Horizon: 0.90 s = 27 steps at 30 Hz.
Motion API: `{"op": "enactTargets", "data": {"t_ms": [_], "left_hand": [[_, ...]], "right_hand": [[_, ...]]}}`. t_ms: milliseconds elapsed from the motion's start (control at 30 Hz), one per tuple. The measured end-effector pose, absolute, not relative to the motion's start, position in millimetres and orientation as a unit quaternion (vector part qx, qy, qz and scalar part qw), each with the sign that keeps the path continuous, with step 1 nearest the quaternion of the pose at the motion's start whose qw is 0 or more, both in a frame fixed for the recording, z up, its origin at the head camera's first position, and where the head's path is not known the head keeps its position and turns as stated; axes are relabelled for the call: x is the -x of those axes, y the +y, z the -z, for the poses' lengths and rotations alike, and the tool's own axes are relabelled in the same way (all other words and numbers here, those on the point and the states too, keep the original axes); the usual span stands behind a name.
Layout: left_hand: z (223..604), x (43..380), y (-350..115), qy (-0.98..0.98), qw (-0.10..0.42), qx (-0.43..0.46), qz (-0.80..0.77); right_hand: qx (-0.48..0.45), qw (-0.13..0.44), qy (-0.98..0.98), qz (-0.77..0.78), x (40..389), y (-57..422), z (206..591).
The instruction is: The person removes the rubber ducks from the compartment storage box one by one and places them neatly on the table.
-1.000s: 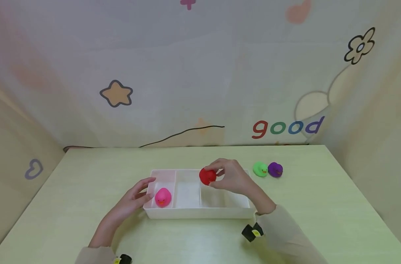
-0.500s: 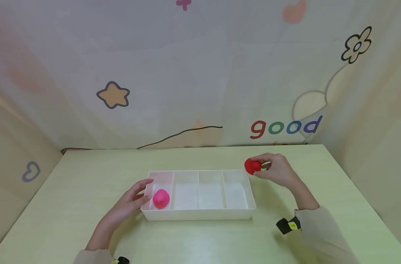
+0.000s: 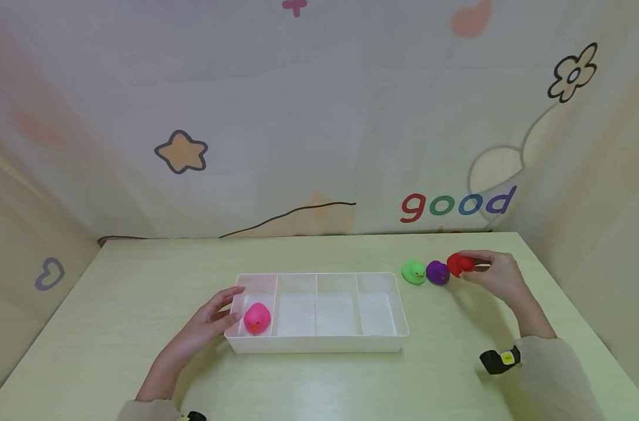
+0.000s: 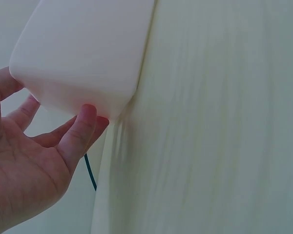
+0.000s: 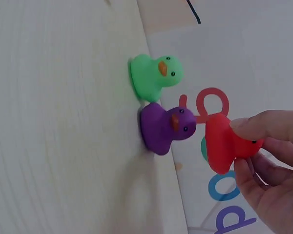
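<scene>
My right hand (image 3: 500, 278) pinches a red rubber duck (image 3: 458, 265) between thumb and fingers at the table's back right. In the right wrist view the red duck (image 5: 220, 146) is held up off the table, beside a purple duck (image 5: 158, 129). A green duck (image 5: 147, 78) stands on the purple one's other side. My left hand (image 3: 206, 321) rests its spread fingers and thumb against the left end of a white divided tray (image 3: 319, 344). That end wall (image 4: 83, 92) fills the top of the left wrist view. A pink duck (image 3: 257, 318) sits in the leftmost compartment.
The tray's other compartments hold nothing. Behind the pale table (image 3: 319, 386) hangs a printed cloth (image 3: 319, 117), with more cloth at both sides. A dark strap-mounted device (image 3: 499, 361) is on the right wrist.
The right hand has carried the red duck from over the tray rightward, past the green duck to beside the purple one. The left hand has stayed at the tray's end.
</scene>
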<state>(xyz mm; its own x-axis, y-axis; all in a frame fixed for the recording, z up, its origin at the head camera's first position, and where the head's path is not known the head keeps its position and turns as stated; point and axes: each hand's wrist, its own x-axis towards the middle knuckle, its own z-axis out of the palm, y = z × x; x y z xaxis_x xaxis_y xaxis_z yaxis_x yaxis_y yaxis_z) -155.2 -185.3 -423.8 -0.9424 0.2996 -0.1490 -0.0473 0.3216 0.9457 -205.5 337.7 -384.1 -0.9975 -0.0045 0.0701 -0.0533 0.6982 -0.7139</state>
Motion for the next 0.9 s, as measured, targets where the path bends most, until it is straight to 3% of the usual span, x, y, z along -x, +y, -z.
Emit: {"op": "enactTargets", "data": {"t_ms": [467,900], "left_hand": [[428.3,156.6,-186.7,0.794,0.144,-0.082,-0.585],[426.2,157.1,-186.7,0.790,0.146,-0.087,-0.588]], "right_hand": [[0.021,-0.031,-0.942,-0.335,224.5,357.3,409.9],[0.019,-0.042,-0.937,-0.346,227.3,357.8,414.1]]}}
